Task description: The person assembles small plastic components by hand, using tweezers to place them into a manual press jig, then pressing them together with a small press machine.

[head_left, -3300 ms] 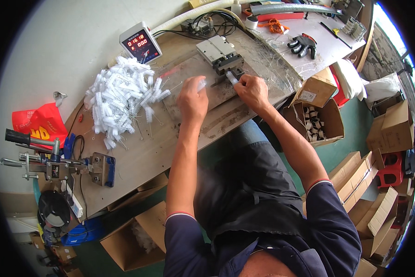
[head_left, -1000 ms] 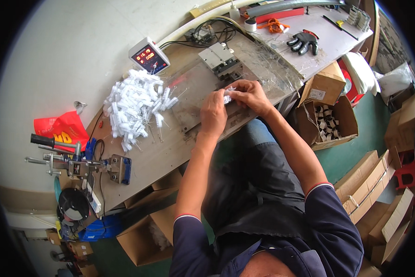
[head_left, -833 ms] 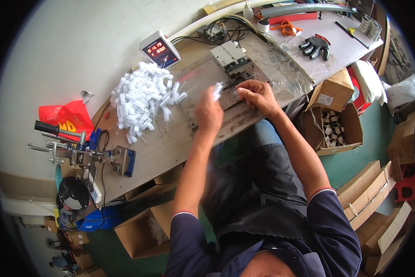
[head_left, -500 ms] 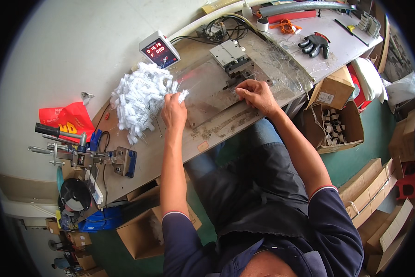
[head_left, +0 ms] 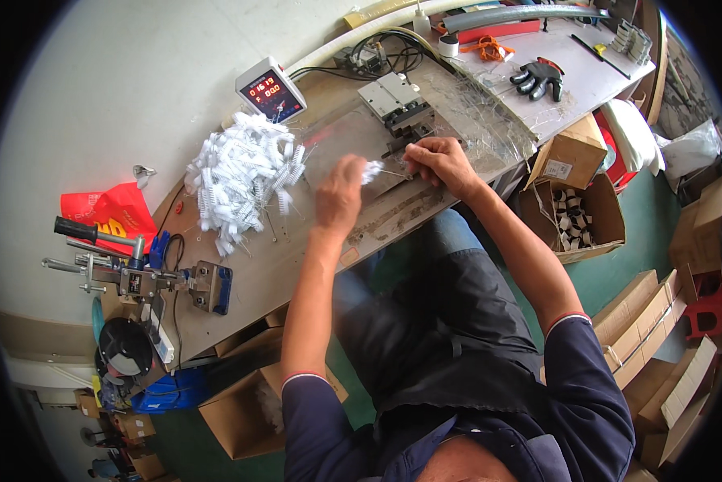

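Both hands over the bench (head_left: 296,265), working one small white part.

Your left hand (head_left: 338,195) has its grip pinching a small white plastic piece (head_left: 372,170), which pokes out toward your right hand (head_left: 439,159). Right grip is pressed together on something thin; can't tell what. White parts pile (head_left: 236,178) sits left of your left grip, metal fixture (head_left: 397,104) just beyond the right.

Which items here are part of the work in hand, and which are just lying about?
In use: left hand holding a small white part; right hand by the metal fixture; white parts pile.
Lying about: black glove; red bag; open cardboard box.
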The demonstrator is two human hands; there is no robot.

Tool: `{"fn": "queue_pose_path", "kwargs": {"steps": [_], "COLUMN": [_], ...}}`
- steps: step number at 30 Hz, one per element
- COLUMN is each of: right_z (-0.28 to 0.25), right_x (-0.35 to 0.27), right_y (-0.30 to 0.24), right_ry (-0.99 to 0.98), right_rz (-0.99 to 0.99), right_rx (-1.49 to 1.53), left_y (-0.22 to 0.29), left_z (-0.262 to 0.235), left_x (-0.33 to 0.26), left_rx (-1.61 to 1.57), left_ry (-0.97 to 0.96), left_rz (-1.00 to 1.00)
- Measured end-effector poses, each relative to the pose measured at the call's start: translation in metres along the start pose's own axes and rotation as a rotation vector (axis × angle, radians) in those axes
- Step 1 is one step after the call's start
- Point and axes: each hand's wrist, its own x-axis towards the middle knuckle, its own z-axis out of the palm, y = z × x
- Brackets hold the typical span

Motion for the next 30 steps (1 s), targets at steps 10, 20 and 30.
{"fn": "queue_pose_path", "kwargs": {"steps": [10,20,30], "right_z": [-0.013,-0.011,0.006], "right_x": [-0.006,0.001,0.011], "right_y": [-0.021,0.001,0.004], "right_ry": [-0.21,0.132,0.375], "right_rz": [0.128,-0.108,-0.147], "right_rx": [-0.146,-0.494,-0.849], "left_y": [0.027,0.023,-0.005], "left_z": [0.02,0.03,0.042], "left_x": [0.017,0.026,0.013], "left_rx": [-0.099,-0.266,-0.456], "left_ry": [-0.014,0.229,0.27], "left_rz": [0.112,-0.133,-0.566]}}
